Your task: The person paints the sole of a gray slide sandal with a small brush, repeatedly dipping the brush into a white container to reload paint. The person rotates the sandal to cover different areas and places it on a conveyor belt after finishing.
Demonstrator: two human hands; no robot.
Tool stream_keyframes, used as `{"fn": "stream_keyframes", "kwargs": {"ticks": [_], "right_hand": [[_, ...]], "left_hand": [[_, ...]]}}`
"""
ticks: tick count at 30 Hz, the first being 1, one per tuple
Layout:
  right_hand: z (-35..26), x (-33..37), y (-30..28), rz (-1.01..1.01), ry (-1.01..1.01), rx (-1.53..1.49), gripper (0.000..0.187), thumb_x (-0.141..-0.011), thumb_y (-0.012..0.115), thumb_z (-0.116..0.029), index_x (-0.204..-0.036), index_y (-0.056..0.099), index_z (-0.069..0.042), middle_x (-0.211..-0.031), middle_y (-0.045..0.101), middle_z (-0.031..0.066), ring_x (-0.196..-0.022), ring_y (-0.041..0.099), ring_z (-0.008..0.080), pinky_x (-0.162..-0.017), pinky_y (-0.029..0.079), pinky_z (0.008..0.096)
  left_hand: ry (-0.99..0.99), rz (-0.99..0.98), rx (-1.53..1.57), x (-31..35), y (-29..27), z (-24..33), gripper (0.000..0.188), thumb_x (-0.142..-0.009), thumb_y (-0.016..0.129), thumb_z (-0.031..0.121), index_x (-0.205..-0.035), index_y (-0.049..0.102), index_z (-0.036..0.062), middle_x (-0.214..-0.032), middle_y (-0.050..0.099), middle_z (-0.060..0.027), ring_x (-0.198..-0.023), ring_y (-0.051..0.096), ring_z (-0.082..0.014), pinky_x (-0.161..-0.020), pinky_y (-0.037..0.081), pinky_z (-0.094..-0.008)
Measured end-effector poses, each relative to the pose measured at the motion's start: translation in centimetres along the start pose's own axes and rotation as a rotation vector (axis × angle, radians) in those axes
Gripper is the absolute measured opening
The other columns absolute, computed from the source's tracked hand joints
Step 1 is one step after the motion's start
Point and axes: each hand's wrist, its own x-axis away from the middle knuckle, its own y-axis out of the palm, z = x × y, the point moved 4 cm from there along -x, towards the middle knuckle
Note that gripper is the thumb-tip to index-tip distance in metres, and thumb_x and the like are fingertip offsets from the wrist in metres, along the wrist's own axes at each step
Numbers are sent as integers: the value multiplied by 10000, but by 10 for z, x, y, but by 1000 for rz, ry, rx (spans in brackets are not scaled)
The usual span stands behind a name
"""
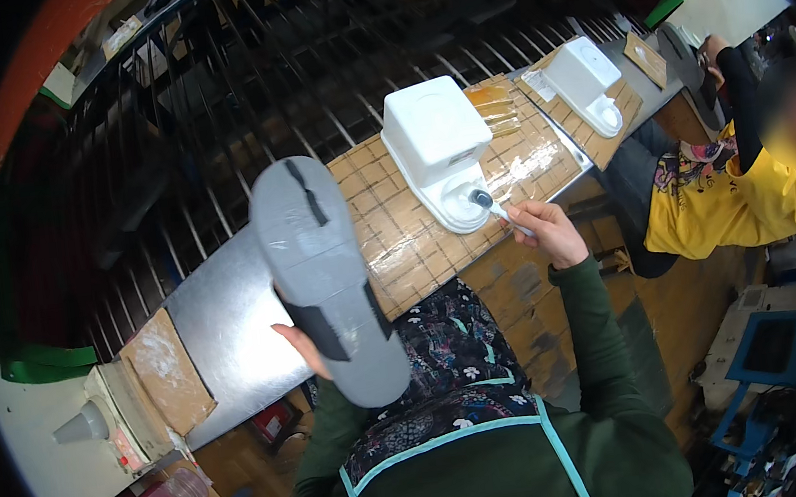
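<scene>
My left hand point(303, 352) holds up a grey shoe sole point(315, 243), its thumb at the edge and its other fingers hidden behind it. The sole has black patches at its middle and a dark slit-like mark near its upper end. My right hand point(554, 232) grips a small white-handled brush point(509, 217), much like a toothbrush. Its dark head is at the round cup at the front of a white plastic dispenser point(436, 123). That dispenser stands on a tape-covered cardboard sheet point(381, 221) with a grid pattern.
Beyond the bench edge runs a rack of metal bars point(186, 174). A second white dispenser point(583, 74) stands farther right, near a person in a yellow top point(727, 190). At left are bare metal benchtop point(220, 311), a stained cardboard piece point(163, 365) and a grey cone point(82, 424).
</scene>
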Motion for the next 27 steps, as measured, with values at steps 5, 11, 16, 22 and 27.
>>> {"fn": "stream_keyframes", "kwargs": {"ticks": [5, 11, 16, 22, 27], "right_hand": [[-57, 22, 34, 426, -660, 480, 171, -779, 769, -91, -947, 744, -73, -734, 638, 22, -636, 555, 103, -572, 386, 230], [-109, 61, 112, 534, -1026, 568, 299, -692, 808, -46, -974, 764, -134, -912, 624, 34, -798, 549, 122, -686, 380, 263], [-100, 52, 155, 201, -850, 162, 258, -746, 771, -18, -996, 752, -79, -980, 564, 49, -681, 538, 91, -648, 411, 221], [-104, 39, 180, 108, -822, 119, 198, -831, 706, -33, -1028, 729, -28, -992, 512, 50, -678, 524, 67, -602, 419, 200], [-120, 27, 187, 100, -818, 118, 188, -840, 694, -42, -1023, 721, -11, -978, 524, 56, -784, 526, 101, -666, 424, 218]], "left_hand": [[-37, -264, -144, -3, 28, -26, 771, -942, 195, 679, -1537, 79, 202, -1526, 259, -87, -1346, 356, -255, -1103, 336, -415], [125, -440, -257, -3, 67, -23, 868, -922, 216, 709, -1536, 35, 123, -1510, 272, -98, -1314, 370, -220, -1075, 342, -379], [162, -507, -318, 5, 63, -13, 942, -897, 238, 740, -1533, -20, 94, -1491, 297, -127, -1294, 390, -215, -1047, 360, -359], [263, -502, -464, 6, 27, -11, 916, -930, 227, 685, -1513, 65, -2, -1479, 333, -194, -1311, 407, -258, -1054, 362, -377], [425, -532, -586, 4, 15, -2, 801, -960, 251, 622, -1511, 199, 43, -1497, 300, -237, -1364, 354, -312, -1080, 332, -406]]}}
